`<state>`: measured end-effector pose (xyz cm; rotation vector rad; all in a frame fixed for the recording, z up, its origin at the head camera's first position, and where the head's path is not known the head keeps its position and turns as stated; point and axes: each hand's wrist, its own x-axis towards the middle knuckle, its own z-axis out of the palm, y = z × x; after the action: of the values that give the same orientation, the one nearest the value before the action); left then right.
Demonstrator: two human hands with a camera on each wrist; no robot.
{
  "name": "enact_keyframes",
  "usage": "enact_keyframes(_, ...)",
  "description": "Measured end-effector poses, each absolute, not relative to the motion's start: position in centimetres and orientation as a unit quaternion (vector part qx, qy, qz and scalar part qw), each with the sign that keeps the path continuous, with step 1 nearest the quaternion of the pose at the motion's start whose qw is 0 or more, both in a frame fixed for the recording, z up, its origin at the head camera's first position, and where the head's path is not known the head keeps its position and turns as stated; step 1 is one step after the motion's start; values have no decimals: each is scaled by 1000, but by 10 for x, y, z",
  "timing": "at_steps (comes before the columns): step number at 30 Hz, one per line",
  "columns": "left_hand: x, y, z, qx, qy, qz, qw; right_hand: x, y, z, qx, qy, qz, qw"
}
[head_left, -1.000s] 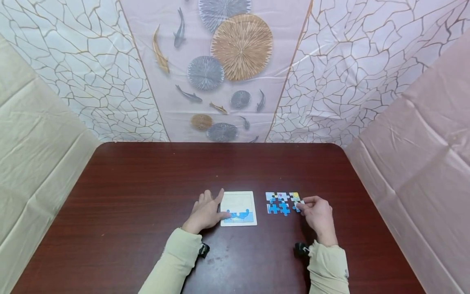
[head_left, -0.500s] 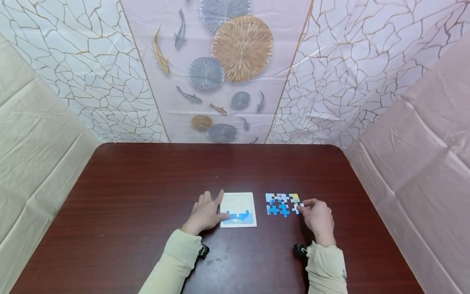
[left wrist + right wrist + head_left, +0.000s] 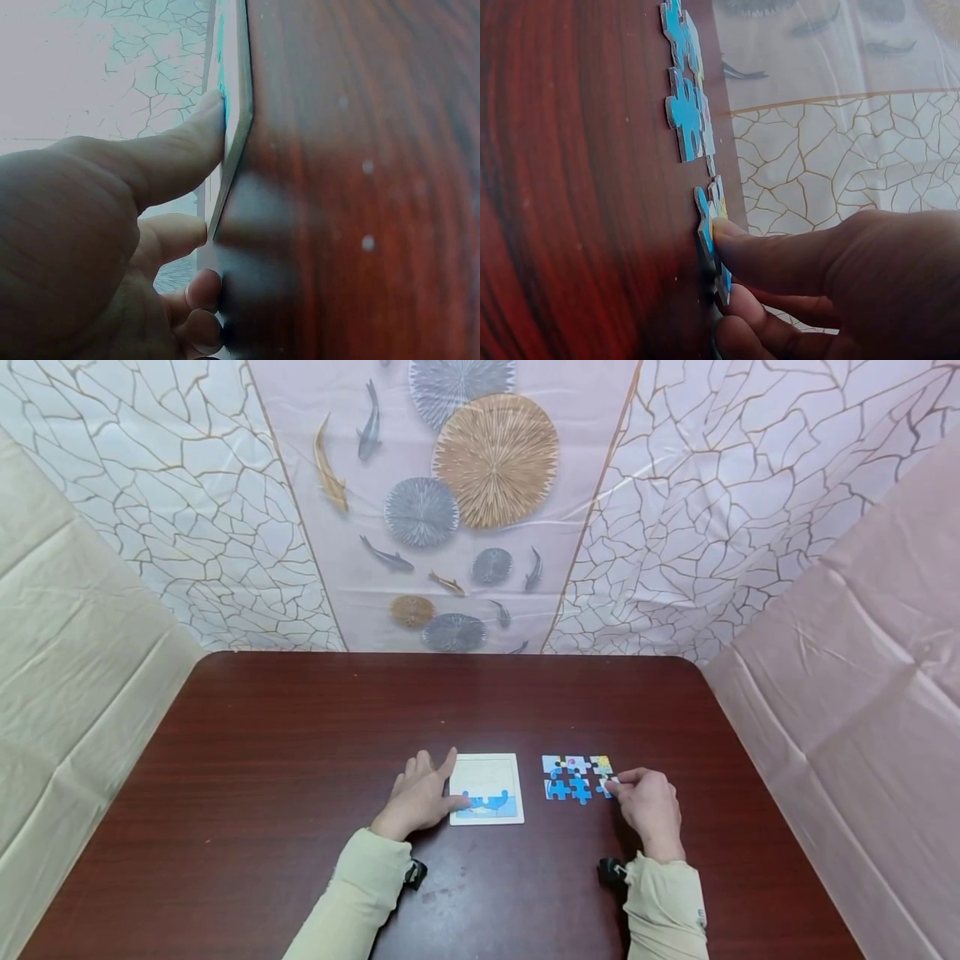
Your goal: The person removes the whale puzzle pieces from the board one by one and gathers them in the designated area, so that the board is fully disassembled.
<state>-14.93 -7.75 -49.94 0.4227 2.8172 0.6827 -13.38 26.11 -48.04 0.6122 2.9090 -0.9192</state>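
Note:
My left hand (image 3: pixel 416 797) rests at the left edge of a square puzzle board (image 3: pixel 486 772), thumb and forefinger spread. In the left wrist view its thumb (image 3: pixel 184 150) presses on the board's face, and the forefinger touches the edge. Blue assembled pieces fill the board's near part; its far part is bare and pale. To the right, my right hand (image 3: pixel 652 806) pinches a blue and white puzzle piece (image 3: pixel 704 221) at its right end, the thumb on top. This piece stands close beside the loose puzzle pieces (image 3: pixel 557 789), at the near right corner of their group.
The loose pieces, blue, white and yellow, lie in two rough rows right of the board. A dark red wooden table (image 3: pixel 300 718) carries everything. Patterned cloth (image 3: pixel 675 527) hangs behind it, and plain cloth (image 3: pixel 840 693) hangs along the sides.
My right hand has shifted slightly toward the table's near side, and the pinched piece has turned a little. My left hand stays in place on the board.

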Motion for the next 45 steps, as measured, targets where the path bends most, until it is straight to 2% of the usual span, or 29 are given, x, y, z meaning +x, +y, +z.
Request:
enact_keyframes(32,-150,-78,-499,143,957,232,103,-138,262,-478,187,943,-274,24)
enact_keyframes(45,-149,-79,-498,146,956,232,105,-137,262,-474,187,943,-272,46)
